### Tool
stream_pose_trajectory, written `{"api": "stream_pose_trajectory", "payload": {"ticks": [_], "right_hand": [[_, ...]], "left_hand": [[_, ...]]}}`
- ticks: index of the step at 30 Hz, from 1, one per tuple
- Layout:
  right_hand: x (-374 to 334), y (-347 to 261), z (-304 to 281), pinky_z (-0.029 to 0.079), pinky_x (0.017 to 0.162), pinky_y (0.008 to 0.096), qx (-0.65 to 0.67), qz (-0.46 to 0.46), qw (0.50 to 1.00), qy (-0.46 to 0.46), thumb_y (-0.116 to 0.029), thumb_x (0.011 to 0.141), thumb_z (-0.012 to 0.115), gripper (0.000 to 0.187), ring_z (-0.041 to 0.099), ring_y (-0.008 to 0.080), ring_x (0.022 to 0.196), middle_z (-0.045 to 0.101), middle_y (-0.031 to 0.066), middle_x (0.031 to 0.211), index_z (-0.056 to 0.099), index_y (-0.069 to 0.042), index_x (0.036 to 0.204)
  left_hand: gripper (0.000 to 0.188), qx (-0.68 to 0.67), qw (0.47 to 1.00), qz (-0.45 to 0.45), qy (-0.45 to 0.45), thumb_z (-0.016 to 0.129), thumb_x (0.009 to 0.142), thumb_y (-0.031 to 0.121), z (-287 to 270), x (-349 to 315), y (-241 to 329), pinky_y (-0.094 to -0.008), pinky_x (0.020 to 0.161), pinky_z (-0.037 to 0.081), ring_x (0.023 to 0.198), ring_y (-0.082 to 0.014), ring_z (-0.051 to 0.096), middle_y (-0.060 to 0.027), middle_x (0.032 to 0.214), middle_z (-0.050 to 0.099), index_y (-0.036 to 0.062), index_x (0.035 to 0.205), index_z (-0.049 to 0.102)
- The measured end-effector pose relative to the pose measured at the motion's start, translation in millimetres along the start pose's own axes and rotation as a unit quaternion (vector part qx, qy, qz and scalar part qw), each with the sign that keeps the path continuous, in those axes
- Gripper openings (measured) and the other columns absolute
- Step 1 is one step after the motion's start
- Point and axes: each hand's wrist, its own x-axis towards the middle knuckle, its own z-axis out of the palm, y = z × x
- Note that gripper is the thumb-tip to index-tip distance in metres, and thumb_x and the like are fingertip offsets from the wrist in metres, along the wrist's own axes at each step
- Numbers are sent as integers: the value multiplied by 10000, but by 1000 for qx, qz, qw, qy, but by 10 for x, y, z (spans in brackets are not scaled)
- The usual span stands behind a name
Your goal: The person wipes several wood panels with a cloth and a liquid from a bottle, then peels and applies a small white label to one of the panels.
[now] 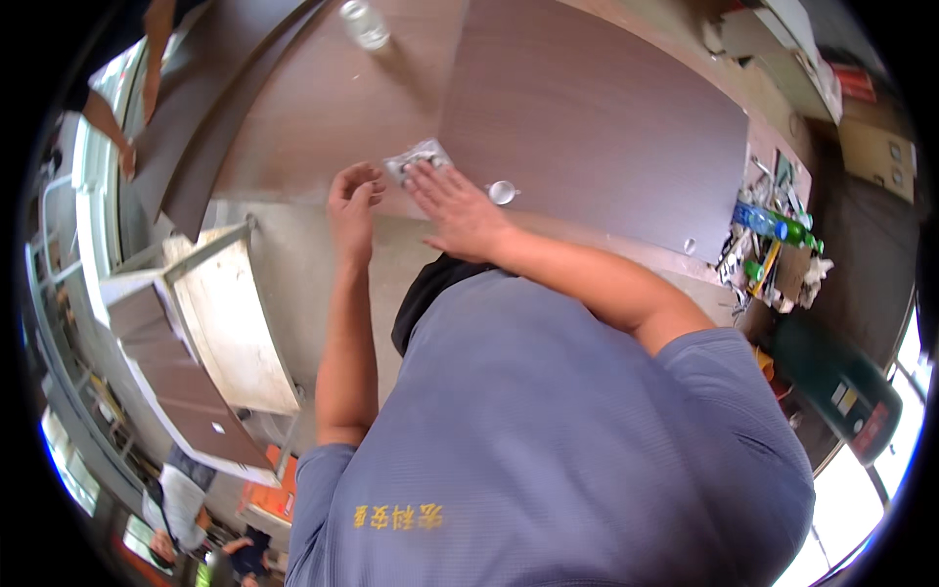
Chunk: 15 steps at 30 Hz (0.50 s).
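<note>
My right hand [458, 203] lay open over the bag [427, 150], apparently ungripping | my left hand [354, 201] hung half-curled, empty | light pressure seemed best, clear of the cup [502, 192]

The head fisheye looks down from just above the shirt [587, 411].

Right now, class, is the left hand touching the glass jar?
Apart: the head view shows a stretch of brown surface between the left hand and the glass jar.

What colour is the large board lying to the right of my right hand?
The board is brown with a slight purplish cast, best seen in the head view.
</note>
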Motion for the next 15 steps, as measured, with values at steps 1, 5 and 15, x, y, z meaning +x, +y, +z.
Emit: {"api": "stream_pose_trajectory", "payload": {"ticks": [1,5,15], "right_hand": [[-103,72,-7,163,1326,470,-8,14,1000,-5,-528,978,636,942,180,309,1633,242,171,1746,263,12,1654],[-1325,594,-26,148,1329,472,0,136,991,-7,-493,999,604,907,155,329,1637,215,202,1747,239,8,1661],[-1607,484,-309,185,1305,528,101,318,941,48,-341,897,700,886,190,399,1615,252,272,1705,335,53,1601]], "left_hand": [[278,15,1000,18,-4,563,986,25,32,25,56,-298,857,549,970,-162,694,-98,1193,723,24,1250,651],[250,31,997,45,-55,556,981,19,161,186,248,-312,873,544,981,-168,685,-104,1220,718,33,1216,641],[558,338,886,296,-117,618,998,106,1478,631,248,-525,1227,346,1492,-368,431,-217,1587,474,58,1539,490]]}}
